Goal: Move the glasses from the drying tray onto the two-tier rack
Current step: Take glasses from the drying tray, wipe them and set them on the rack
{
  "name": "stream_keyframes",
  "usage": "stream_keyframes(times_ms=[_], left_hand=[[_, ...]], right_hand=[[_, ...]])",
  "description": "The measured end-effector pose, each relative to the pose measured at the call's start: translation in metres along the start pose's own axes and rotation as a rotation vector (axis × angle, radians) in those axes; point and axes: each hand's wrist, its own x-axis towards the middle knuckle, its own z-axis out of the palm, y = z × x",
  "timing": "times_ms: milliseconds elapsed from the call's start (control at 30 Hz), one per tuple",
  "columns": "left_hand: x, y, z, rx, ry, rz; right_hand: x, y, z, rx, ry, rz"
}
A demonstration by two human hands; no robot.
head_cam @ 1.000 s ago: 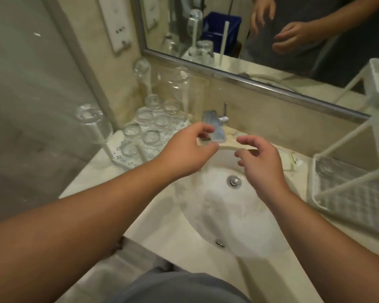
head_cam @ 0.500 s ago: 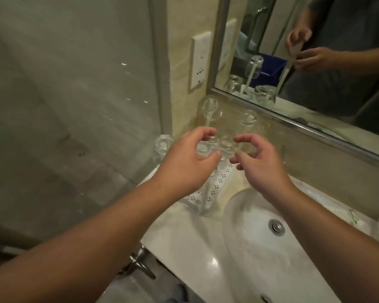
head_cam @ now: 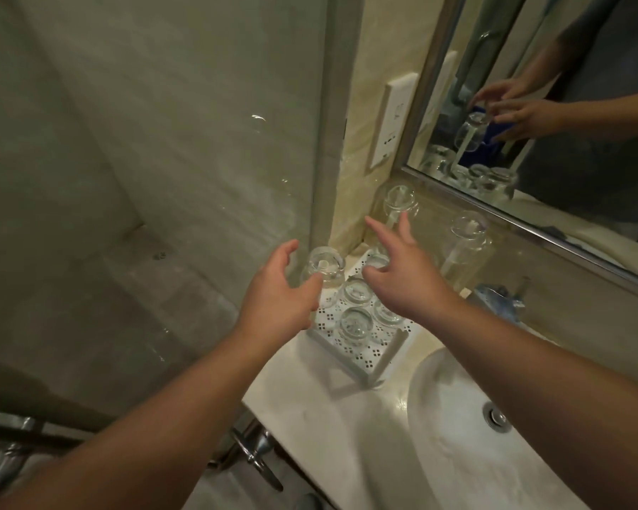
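Both hands spread, holding nothing — left hand (head_cam: 279,294) just beside a peg-mounted glass (head_cam: 323,268); right hand (head_cam: 398,274) above inverted clear glasses (head_cam: 354,322); white perforated drying tray (head_cam: 361,357) on glossy table (head_cam: 310,417).

The glasses (head_cam: 356,323) are clear and colourless. The drying tray (head_cam: 369,357) is white, patterned with clusters of small dark holes. The surface (head_cam: 332,421) is pale cream marble; the sink (head_cam: 457,454) white.

The right hand (head_cam: 402,277) hides part of the drying tray (head_cam: 361,357) and some glasses; the sink (head_cam: 457,454) is cut off at the right edge.
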Motion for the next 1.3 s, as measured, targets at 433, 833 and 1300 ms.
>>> stream_keyframes(times_ms=[433,833,1300], left_hand=[[0.029,-0.033,0.019,0.199,-0.164,-0.059],[0.034,-0.049,0.028,-0.110,-0.114,0.011],[0.010,-0.015,0.014,-0.814,0.024,-0.375]], right_hand=[[0.027,-0.031,0.033,-0.206,-0.134,-0.134],[0.038,-0.036,0.038,-0.299,-0.125,-0.155],[0.033,-0.057,-0.009,-0.285,-0.006,-0.214]])
